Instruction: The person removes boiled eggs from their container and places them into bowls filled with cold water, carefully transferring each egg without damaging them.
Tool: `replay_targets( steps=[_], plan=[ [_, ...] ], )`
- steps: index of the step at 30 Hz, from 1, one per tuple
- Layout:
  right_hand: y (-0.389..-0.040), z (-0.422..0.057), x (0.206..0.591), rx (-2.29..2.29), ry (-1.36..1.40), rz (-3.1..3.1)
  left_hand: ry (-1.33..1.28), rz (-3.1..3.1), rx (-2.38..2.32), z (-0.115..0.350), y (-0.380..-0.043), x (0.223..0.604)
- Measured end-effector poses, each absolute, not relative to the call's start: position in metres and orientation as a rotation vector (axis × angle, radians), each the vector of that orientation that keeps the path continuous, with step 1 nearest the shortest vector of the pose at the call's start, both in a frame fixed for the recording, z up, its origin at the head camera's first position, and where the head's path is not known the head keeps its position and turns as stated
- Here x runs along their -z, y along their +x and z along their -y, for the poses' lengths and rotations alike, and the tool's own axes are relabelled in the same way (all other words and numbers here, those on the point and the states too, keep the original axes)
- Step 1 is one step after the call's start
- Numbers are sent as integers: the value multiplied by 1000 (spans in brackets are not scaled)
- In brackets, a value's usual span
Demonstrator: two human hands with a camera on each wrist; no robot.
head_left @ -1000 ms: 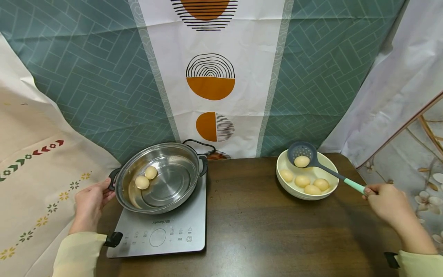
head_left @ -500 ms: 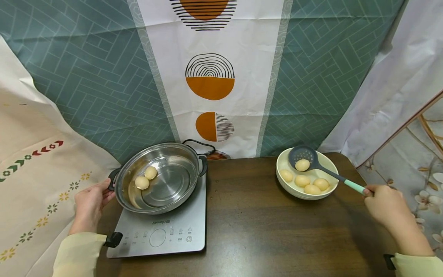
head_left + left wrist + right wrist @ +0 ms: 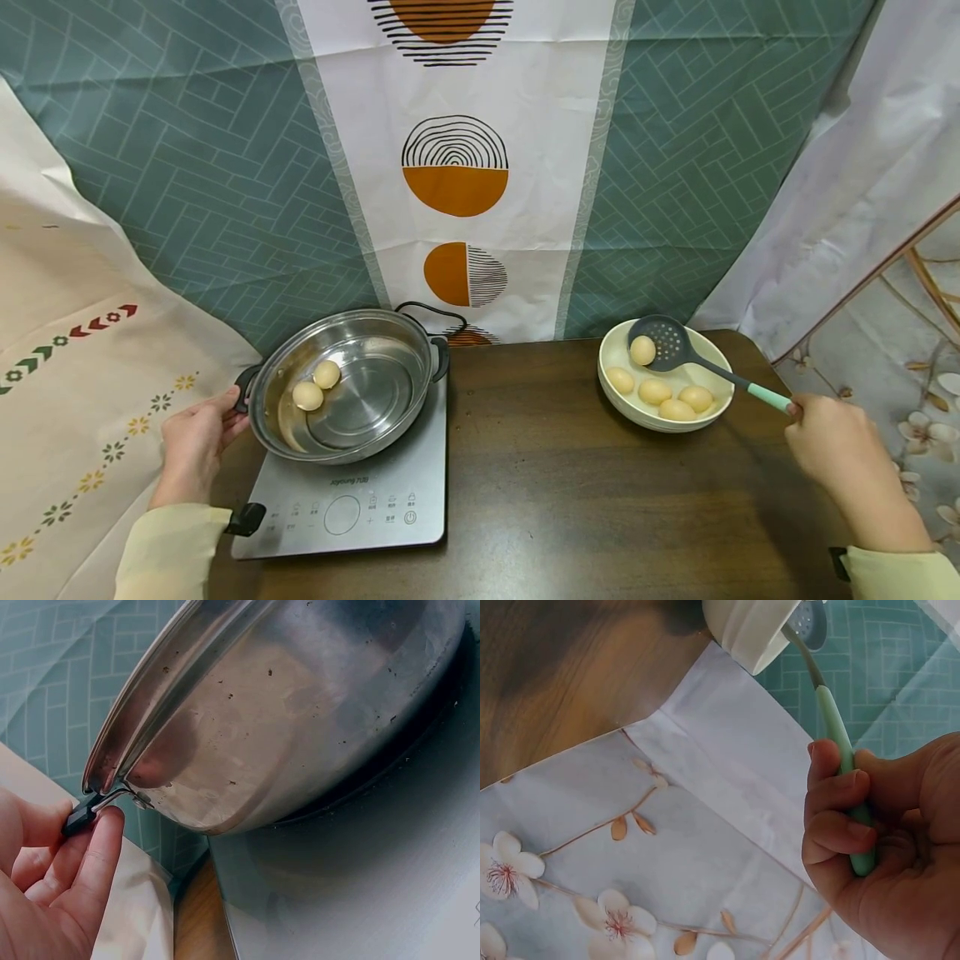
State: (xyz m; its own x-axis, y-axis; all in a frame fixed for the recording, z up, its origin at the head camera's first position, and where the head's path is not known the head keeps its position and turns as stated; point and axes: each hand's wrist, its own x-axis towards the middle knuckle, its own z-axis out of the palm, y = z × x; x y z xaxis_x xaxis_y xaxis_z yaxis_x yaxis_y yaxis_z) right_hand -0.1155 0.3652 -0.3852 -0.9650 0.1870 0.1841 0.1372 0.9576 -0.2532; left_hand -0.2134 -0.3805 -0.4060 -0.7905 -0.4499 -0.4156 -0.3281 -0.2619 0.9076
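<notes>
My left hand (image 3: 197, 437) pinches the black side handle (image 3: 81, 816) of a steel pot (image 3: 367, 392), thumb above and fingers below. Two pale, egg-like balls (image 3: 308, 396) lie in the pot's left part. My right hand (image 3: 840, 442) grips the mint-green handle (image 3: 838, 735) of a slotted skimmer, its fingers curled round it. The skimmer's dark perforated head (image 3: 670, 343) is tilted over a cream bowl (image 3: 660, 427). One egg-like ball (image 3: 642, 351) sits at the head's left edge, and several more (image 3: 656, 392) lie in the bowl below.
The pot stands on a silver induction cooktop (image 3: 345, 508) at the left, with a black cord (image 3: 442, 312) behind it. A dark wooden table (image 3: 540, 483) spans between cooktop and bowl. Patterned cloths (image 3: 465, 192) hang behind and at both sides.
The skimmer head has come lower and tipped, and the ball on it has rolled to its left edge. My left hand and the pot have stayed in place.
</notes>
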Motion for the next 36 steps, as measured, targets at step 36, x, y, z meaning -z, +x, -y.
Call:
replay_targets(
  steps=[36],
  plan=[
    [-115, -352, 367, -393, -163, 2774, 972, 1830, 2245, 381, -214, 407]
  ],
)
